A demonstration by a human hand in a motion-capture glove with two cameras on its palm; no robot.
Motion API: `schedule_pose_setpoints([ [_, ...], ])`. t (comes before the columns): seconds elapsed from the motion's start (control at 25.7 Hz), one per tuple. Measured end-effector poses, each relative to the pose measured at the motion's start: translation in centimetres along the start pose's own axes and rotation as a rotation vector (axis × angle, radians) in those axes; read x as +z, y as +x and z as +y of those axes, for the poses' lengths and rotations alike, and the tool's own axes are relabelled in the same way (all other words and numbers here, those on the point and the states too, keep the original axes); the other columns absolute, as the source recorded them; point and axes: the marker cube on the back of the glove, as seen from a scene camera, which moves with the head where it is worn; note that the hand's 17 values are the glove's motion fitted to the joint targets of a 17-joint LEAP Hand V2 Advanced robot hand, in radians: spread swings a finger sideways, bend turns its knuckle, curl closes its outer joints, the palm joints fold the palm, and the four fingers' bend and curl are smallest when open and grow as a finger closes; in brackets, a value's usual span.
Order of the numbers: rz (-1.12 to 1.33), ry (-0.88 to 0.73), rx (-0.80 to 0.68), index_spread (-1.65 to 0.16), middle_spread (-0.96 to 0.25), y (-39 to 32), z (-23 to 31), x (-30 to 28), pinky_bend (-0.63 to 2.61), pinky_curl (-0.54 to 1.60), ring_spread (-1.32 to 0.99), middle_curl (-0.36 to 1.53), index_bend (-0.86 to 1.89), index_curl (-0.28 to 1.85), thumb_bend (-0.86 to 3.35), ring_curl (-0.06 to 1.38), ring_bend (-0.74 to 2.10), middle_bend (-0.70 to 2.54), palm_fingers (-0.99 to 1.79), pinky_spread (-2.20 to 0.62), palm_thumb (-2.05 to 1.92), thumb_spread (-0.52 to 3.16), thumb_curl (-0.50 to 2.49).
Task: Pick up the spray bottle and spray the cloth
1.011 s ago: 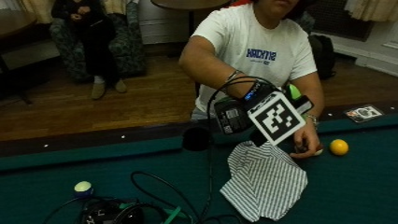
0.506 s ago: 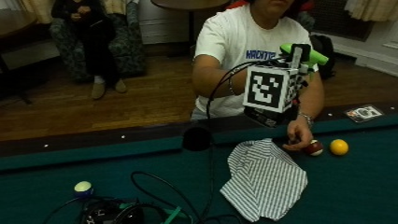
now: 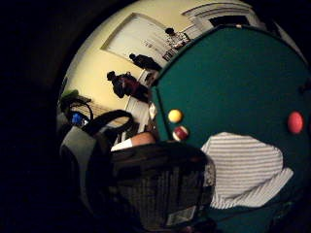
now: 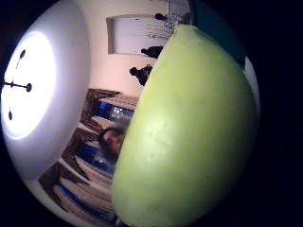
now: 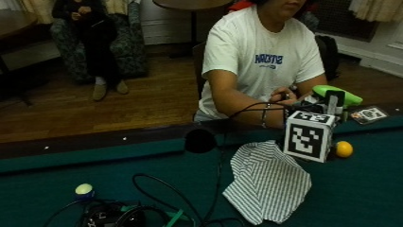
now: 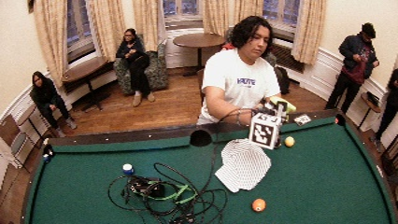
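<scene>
Holding the spray bottle [image 5: 337, 93] up off the table [image 5: 56, 179], the gloved right hand [image 5: 301, 105] sits near the far rail in front of the person's chest, and the pick-up step looks done. The hand's grip is curled round the bottle: its lime-green head pokes out beyond the hand in the outside view and fills most of the thumb-side palm view, while a dark, label-printed body lies close against the palm in the little-finger-side view. Whether a finger is already on the trigger cannot be told. The striped cloth [image 5: 267, 182] lies crumpled on the green felt, just below and in front of the raised hand, with a yellow ball [image 5: 343, 149] beside the hand and a dark red ball [image 3: 180, 133] near it. The bare left hand [image 5: 281, 95] is up against the bottle at the gloved hand's side, perhaps steadying it. The step in hand appears to be aiming. The next move calls for turning the nozzle down toward the cloth, which now seems to point away along the rail, settling a finger on the trigger, and squeezing so the mist lands on the stripes, not the felt.
</scene>
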Motion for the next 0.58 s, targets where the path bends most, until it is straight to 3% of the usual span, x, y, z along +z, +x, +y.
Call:
schedule_pose_setpoints([
  [0.58, -0.017, 0.154, 0.012, -0.25, -0.19, 11.1, -6.1, 9.1, 0.49, 0.42, -0.19, 0.57, 0.3, 0.65, -0.03, 0.5, 0.8, 0.73, 1.39, -0.31, 0.91, 0.55, 0.84],
])
